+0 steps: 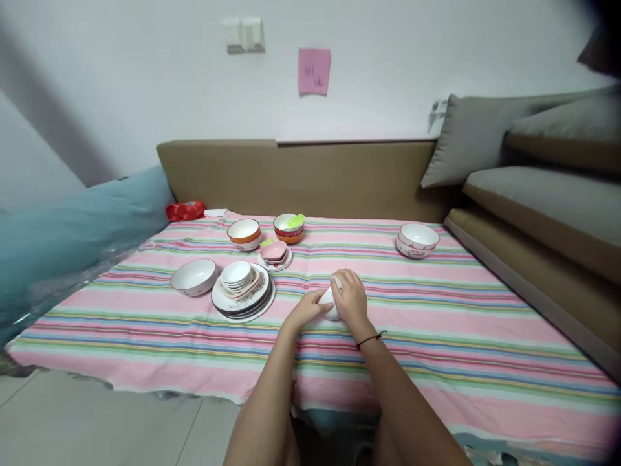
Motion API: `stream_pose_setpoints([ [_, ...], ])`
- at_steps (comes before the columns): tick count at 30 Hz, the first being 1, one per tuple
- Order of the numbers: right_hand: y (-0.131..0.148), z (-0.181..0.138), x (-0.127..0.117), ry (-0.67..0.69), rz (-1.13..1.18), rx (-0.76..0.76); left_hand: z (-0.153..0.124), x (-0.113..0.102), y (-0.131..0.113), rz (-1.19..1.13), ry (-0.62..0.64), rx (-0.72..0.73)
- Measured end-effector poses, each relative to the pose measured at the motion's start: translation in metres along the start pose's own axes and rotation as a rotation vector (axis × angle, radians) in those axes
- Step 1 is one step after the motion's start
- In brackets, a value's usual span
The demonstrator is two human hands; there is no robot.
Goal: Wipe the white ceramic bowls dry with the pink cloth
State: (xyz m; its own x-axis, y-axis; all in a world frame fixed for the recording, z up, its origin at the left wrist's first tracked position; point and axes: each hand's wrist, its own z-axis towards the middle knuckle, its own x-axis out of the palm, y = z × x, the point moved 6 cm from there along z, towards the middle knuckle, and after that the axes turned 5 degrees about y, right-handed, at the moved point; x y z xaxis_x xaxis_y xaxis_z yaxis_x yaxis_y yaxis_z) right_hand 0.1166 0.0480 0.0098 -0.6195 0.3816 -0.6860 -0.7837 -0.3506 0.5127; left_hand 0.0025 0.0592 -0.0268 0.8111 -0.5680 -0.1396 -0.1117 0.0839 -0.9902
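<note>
My left hand (308,310) and my right hand (351,298) come together over the middle of the striped cloth (412,349). Between them they grip a small white bowl (332,312), which looks tilted and is partly covered by my fingers. The left fingers close on its near left side. The right hand wraps round its right side and top. To the left, a stack of plates (242,317) bears several small white bowls (237,273). A large white bowl (194,278) stands beside that stack.
Farther back are an orange-rimmed bowl (244,230), stacked bowls (290,238) with a green item (295,221), and a pink dish (273,251) on a small plate (288,260). Two stacked red-patterned bowls (418,241) stand right. Cushions (548,200) border the right side; a red bundle (185,210) lies back left.
</note>
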Motion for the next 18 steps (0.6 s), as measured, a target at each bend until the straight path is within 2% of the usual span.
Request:
stream_pose_setpoints([
  [5,0.010,-0.004,0.000,0.017,-0.084,-0.043,-0.010,0.000,0.007,0.110,-0.172,0.066],
  [12,0.030,-0.011,0.005,0.123,-0.216,-0.071,-0.034,-0.001,0.015,0.253,-0.318,0.003],
  [18,0.033,-0.011,0.012,0.176,-0.235,-0.043,-0.044,-0.002,0.017,0.395,-0.336,-0.090],
])
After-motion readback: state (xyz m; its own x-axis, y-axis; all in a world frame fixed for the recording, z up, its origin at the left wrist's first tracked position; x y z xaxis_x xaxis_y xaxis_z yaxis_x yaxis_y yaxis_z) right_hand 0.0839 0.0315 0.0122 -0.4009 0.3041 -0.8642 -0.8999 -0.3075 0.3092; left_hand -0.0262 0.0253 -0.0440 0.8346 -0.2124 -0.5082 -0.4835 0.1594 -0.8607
